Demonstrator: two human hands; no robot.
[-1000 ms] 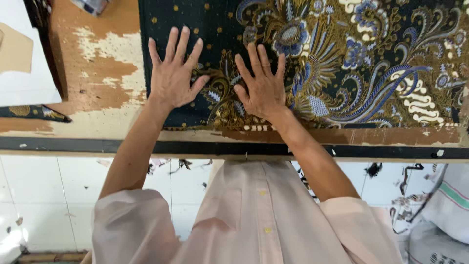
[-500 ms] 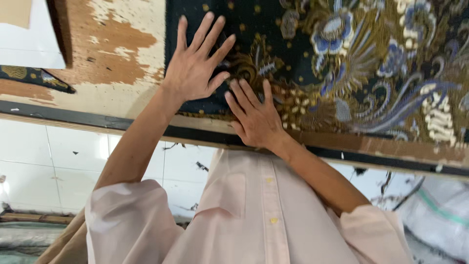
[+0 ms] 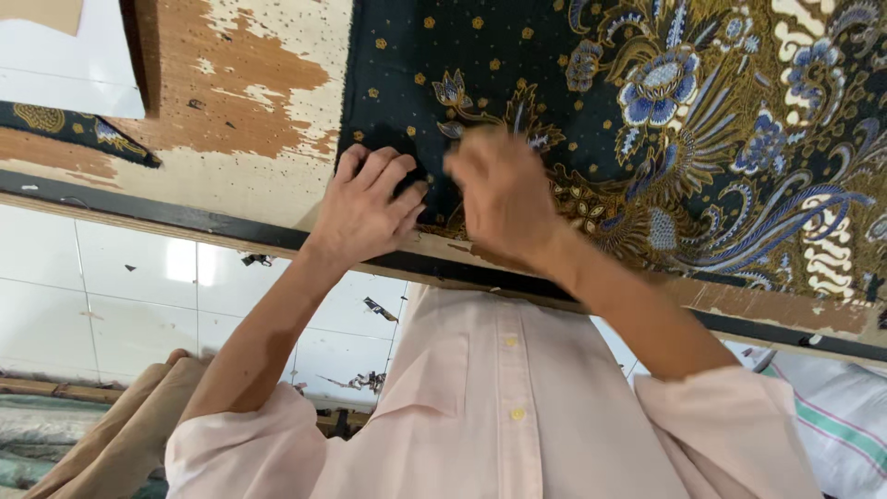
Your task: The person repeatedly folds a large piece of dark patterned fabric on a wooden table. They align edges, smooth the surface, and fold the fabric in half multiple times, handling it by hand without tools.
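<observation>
Under both hands (image 3: 370, 208) (image 3: 504, 199): batik cloth (image 3: 647, 120), on worn table (image 3: 231, 111).

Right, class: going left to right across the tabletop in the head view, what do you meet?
White sheet → dark cloth scrap → worn bare table → left hand → right hand → blue flower on the patterned fabric.

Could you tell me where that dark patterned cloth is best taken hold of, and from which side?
Probably at its near left corner, coming in from the table's near edge: the dark patterned cloth lies flat, and its free edges meet there, beside the left hand.
</observation>
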